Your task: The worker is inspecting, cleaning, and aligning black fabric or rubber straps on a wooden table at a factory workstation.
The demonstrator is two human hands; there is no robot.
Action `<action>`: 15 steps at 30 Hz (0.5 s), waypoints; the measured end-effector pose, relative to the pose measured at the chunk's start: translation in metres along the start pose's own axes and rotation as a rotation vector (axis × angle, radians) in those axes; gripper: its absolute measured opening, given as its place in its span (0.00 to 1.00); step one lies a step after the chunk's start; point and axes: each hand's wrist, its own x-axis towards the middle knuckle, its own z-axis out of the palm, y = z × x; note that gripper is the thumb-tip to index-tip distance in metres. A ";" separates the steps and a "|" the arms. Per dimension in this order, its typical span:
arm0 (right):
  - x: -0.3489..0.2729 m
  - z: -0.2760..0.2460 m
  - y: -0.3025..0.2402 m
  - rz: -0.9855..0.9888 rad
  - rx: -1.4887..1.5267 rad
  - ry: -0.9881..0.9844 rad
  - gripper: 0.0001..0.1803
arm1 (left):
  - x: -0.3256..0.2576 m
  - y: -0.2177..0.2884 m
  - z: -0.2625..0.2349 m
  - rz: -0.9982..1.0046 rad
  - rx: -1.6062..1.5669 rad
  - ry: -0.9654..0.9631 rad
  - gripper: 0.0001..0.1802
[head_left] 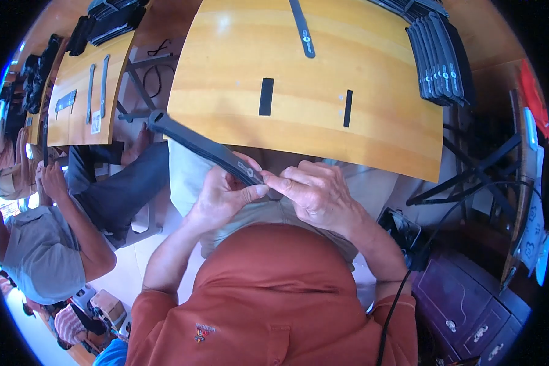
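Head view showed the left hand curled shut around the near end of a long dark strap, thumb pressed along its edge. The right hand met it from the right, its fingers pinched closed on the same end of the strap, so the two hands touched over the person's lap. The strap was flat, matte and slightly ribbed, and it ran up and to the left from the hands, its far end reaching the near left corner of the wooden desk.

The desk was smooth, glossy yellow wood. On it lay two short black rectangular pieces, well apart from each other, and farther off a single narrow strap lying flat. At the far right edge a stack of similar dark straps stood fanned on edge.

To the left, a second desk carried a few more straps, and another person in a grey shirt sat beside it. A dark wooden cabinet with metal handles stood near right.
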 end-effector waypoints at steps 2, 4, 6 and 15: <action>0.002 -0.008 -0.001 -0.028 -0.037 -0.046 0.24 | -0.001 0.006 -0.003 -0.011 0.037 -0.073 0.19; 0.005 -0.018 -0.004 -0.118 -0.124 -0.109 0.23 | -0.001 0.018 -0.004 -0.050 0.252 -0.166 0.17; 0.007 -0.022 -0.005 -0.131 -0.133 -0.101 0.23 | 0.000 0.028 -0.006 -0.076 0.253 -0.193 0.17; 0.015 -0.030 0.010 0.012 0.053 0.044 0.15 | -0.013 0.025 -0.010 -0.175 0.143 -0.284 0.18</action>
